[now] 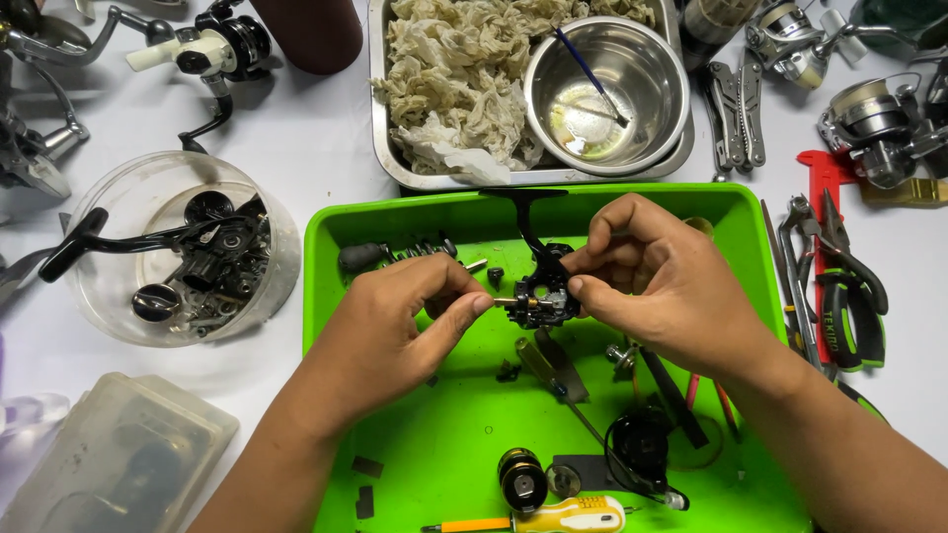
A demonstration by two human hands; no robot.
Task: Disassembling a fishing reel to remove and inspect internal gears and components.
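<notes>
Left hand (395,326) comes in low, forearm angled up from the near edge, fingers (464,306) pinched together on a small brass pin at the side of the black reel body (538,291). Right hand (662,281) arches over from the other side, fingers clamped on that reel body, wrist bent. The reel body hangs between both hands, above the green tray (434,434). Beyond the fingers, a steel bowl (607,94) sits beside crumpled rags (449,89).

glossy green plastic tray (434,444), shiny steel bowl (647,74)
</notes>
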